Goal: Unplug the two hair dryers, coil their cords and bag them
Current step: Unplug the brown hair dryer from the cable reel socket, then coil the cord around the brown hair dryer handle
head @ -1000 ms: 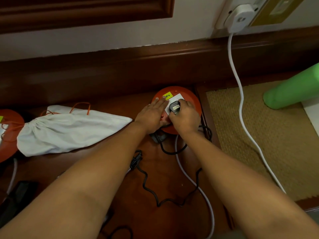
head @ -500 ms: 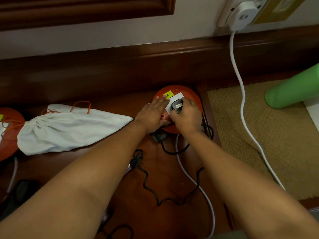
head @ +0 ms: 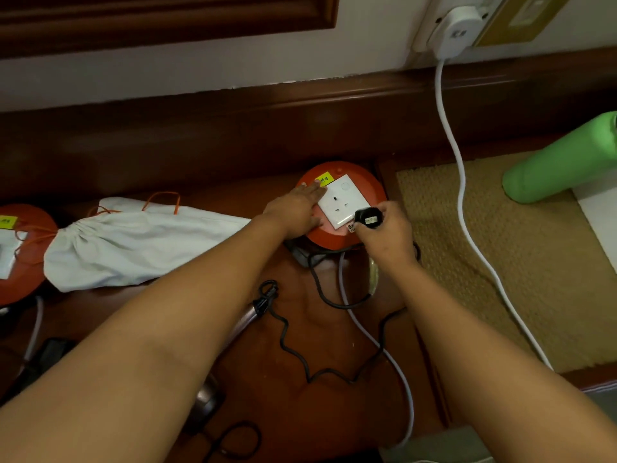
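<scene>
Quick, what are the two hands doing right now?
Left hand: open, flat on the orange socket reel.
Right hand: gripping the black plug, out of the socket.

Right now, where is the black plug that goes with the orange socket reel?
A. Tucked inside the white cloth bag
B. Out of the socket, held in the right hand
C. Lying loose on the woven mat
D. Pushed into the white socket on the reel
B: the right hand grips the black plug just off the white socket, whose pin holes show bare, while the left hand lies flat on the orange reel.
</scene>
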Demonstrator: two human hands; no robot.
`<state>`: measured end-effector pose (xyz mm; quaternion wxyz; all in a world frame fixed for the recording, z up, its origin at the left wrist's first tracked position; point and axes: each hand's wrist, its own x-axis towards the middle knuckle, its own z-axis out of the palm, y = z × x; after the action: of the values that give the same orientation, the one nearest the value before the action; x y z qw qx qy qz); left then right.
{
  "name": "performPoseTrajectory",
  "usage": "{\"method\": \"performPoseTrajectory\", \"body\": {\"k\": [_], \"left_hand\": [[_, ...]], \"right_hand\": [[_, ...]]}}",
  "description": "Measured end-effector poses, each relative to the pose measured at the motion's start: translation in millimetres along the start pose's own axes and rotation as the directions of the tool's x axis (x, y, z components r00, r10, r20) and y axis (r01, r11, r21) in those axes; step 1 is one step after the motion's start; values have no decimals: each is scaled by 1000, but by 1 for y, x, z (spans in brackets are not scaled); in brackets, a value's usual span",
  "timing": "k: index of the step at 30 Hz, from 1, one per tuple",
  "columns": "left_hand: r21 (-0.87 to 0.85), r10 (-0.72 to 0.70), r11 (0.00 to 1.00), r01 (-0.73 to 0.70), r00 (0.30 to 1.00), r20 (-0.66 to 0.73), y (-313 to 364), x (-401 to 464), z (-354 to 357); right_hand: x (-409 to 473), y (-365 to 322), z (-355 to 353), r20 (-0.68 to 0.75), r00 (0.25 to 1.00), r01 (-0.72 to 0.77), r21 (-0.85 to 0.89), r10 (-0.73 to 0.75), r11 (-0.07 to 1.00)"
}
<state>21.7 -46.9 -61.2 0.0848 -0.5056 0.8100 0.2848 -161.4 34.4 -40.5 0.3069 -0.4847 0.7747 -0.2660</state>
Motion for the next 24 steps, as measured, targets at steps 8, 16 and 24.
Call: {"method": "performPoseTrajectory", "body": {"k": [8,16,24], "left_hand": [[-325,-128,945,37,956,-263,20,-102,41],[-253,-372,912,324,912,-172,-1,-209,101],[1,-504,864,504,864,-24,-12,-247,115]], "right_hand": [[-13,16,-41,158,940,-294,-77,302,953],[-63,4,-35,425,860,-221,-184,281,958],[-105,-2,8,492,789,-301,-211,367,930]]}}
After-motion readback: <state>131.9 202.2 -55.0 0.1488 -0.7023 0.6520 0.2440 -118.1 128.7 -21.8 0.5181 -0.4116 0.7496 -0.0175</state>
